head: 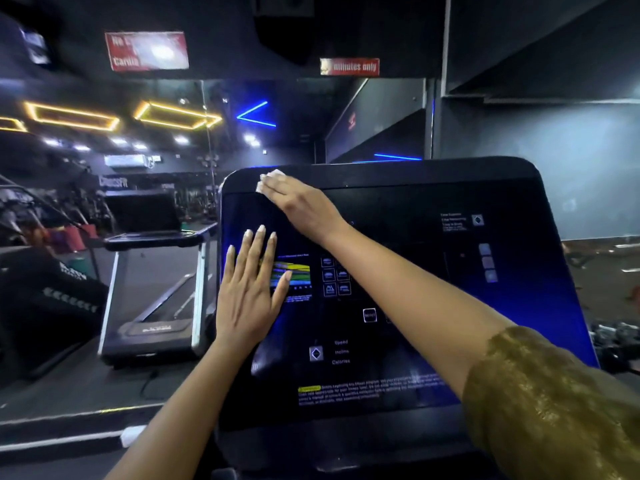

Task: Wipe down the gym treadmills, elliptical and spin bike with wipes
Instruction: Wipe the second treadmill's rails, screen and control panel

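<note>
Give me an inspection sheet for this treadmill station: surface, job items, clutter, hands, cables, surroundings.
Surface: treadmill console, a dark glossy panel with printed labels and a coloured chart.
Job's things: white wipe at the console's top left corner, under the fingers of the right hand.
Clutter: nothing seen.
Hands: right hand presses the wipe flat, fingers straight; left hand lies flat on the console's left side and holds nothing.
Cables: what looks like a dark cable lies on the floor by the base of the second treadmill.
Surroundings: second treadmill to the left; two red signs overhead; yellow and blue strip lights.
</note>
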{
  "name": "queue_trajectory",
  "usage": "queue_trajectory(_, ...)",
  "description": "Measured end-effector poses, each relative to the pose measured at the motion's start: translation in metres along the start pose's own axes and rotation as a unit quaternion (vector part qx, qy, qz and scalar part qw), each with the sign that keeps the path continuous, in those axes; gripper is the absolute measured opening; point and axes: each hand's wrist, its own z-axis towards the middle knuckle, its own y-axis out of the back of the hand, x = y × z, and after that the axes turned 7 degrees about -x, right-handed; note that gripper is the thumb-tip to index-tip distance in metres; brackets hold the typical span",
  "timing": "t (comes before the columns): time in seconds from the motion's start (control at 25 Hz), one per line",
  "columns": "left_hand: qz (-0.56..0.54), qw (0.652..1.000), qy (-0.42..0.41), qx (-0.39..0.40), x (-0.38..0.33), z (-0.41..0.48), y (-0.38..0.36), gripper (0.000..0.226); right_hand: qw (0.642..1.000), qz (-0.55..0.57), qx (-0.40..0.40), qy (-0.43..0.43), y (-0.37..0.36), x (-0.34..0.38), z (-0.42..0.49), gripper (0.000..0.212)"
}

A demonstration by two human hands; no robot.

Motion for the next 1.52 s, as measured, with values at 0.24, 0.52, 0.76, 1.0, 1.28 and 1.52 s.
queue_trajectory(0.24,0.004,1.0,0.003,0.007,-0.001,-0.002,0.001,0.064,0.985,0.007,-0.019,-0.172,0.036,-0.061,-0.054,0.053)
queue_trajectory(0.52,0.007,1.0,0.008,0.03,-0.002,0.0,0.003,0.067,0.972,-0.005,-0.008,-0.237,0.041,-0.039,-0.075,0.049)
queue_trajectory(0.76,0.005,0.999,0.003,0.035,-0.001,0.0,0.003,0.069,0.991,0.055,0.056,-0.111,0.054,0.024,-0.123,0.051)
queue_trajectory(1.0,0.003,1.0,0.006,0.029,-0.001,-0.001,0.002,0.069,0.992,0.085,0.065,0.069,0.079,0.016,-0.154,0.033)
queue_trajectory(1.28,0.001,1.0,0.004,0.019,-0.002,-0.001,0.003,0.069,0.988,0.025,0.041,-0.147,0.045,-0.024,-0.066,0.049)
queue_trajectory(1.52,-0.002,1.0,0.002,0.012,-0.001,0.0,0.0,0.069,0.992,0.096,0.087,-0.007,0.065,0.068,-0.171,0.035)
